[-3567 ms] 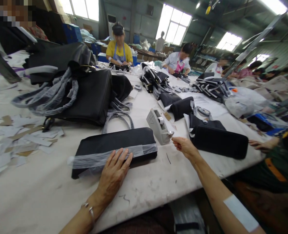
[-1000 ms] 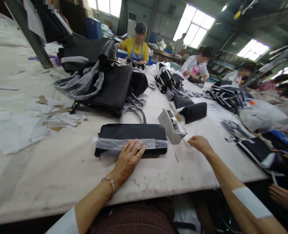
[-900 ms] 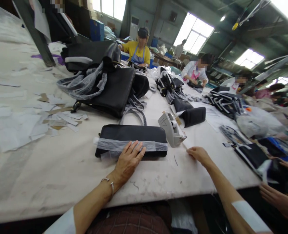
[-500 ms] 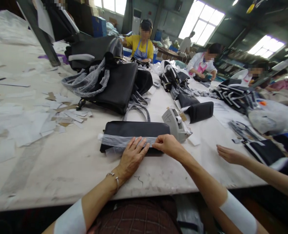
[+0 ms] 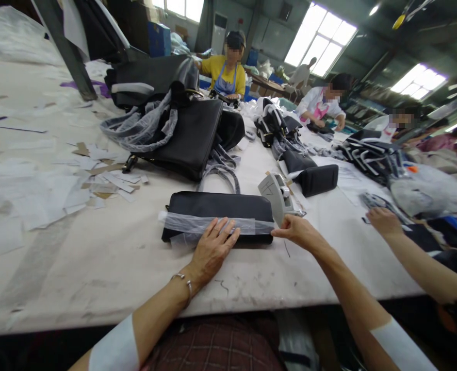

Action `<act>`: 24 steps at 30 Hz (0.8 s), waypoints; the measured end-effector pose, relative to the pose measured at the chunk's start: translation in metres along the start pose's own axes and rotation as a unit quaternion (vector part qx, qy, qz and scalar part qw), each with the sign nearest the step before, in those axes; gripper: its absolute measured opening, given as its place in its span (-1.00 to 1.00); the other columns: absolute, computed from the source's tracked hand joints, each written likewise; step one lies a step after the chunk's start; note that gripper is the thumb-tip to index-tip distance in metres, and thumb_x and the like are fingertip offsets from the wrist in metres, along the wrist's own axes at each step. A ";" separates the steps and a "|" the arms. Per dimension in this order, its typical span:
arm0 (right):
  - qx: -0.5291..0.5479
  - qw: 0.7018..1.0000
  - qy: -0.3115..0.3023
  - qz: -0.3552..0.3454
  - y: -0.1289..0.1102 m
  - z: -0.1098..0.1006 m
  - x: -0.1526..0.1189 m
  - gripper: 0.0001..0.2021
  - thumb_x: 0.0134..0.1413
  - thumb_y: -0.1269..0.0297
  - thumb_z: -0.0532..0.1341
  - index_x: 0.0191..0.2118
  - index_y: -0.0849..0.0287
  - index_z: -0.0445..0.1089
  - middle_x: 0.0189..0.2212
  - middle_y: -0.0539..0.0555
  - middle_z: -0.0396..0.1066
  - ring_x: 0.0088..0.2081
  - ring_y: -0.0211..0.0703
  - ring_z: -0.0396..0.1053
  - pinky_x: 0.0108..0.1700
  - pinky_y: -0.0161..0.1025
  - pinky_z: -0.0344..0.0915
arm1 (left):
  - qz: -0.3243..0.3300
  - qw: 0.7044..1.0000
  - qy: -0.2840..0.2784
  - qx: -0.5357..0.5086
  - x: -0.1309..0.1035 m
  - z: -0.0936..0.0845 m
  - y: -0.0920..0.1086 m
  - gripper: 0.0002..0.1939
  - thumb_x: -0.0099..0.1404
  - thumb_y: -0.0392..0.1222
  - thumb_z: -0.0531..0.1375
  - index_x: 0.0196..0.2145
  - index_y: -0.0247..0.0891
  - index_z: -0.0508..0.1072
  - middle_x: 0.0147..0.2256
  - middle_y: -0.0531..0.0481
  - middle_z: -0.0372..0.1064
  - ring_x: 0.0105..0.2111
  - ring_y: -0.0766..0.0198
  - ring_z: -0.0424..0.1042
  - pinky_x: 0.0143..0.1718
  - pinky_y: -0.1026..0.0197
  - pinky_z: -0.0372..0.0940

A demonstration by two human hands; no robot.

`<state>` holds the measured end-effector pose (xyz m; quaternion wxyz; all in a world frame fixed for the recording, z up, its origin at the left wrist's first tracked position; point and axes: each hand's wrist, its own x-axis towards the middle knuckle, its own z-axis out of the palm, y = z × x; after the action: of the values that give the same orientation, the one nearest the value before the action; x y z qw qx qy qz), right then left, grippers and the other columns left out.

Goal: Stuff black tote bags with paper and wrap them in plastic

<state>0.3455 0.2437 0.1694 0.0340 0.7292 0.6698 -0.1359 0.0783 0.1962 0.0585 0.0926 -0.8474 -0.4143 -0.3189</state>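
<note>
Paper scraps are strewn at left. The near black bag is already crossed by a translucent strip, pressed by the left hand, fingers slightly spread. Beside the tape dispenser, the bag's right end is met by the right hand, fingertips pinched; their hold cannot be told.

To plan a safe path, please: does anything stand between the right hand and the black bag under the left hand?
Nothing visible does: the right hand has its fingers at the right end of the black bag. The tape dispenser stands just beyond, not in between. The left hand lies on the bag's middle.
</note>
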 end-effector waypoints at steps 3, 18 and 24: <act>0.050 0.998 0.047 -0.001 0.002 -0.004 -0.010 -0.66 -0.06 -0.06 0.31 -0.30 0.11 0.40 -0.37 0.05 0.49 -0.34 -0.06 0.43 -0.35 -0.23 0.23 | 0.000 1.000 0.000 -0.002 -0.001 0.000 -0.001 -0.61 0.37 -0.28 0.13 0.14 -0.19 0.38 0.17 -0.11 0.32 0.21 0.06 0.22 0.26 -0.07 0.11; 0.448 0.891 0.064 -0.035 -0.006 0.051 0.006 0.06 -0.16 0.00 0.38 0.38 0.23 -0.16 0.35 0.38 -0.07 0.23 0.24 0.19 0.18 0.08 0.25 | -0.013 0.997 -0.015 -0.080 0.006 -0.042 -0.011 -0.54 0.36 -0.13 0.17 0.18 -0.23 0.29 0.22 -0.20 0.21 0.25 0.03 0.16 0.22 -0.08 0.20; 0.556 0.830 -0.032 -0.012 0.026 0.043 -0.025 -0.17 -0.06 -0.07 0.37 0.29 0.12 0.11 0.18 0.31 0.29 0.14 0.21 0.31 0.06 0.08 0.38 | -0.236 0.964 0.096 -0.076 -0.029 -0.104 -0.062 -0.49 0.39 -0.06 0.13 0.24 -0.16 0.20 0.26 -0.20 0.13 0.28 -0.02 0.10 0.28 -0.15 0.07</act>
<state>0.3624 0.2066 0.1304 -0.3579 0.6118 0.4882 -0.5091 -0.0309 0.1733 0.1151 -0.0106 -0.6959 -0.5661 -0.4418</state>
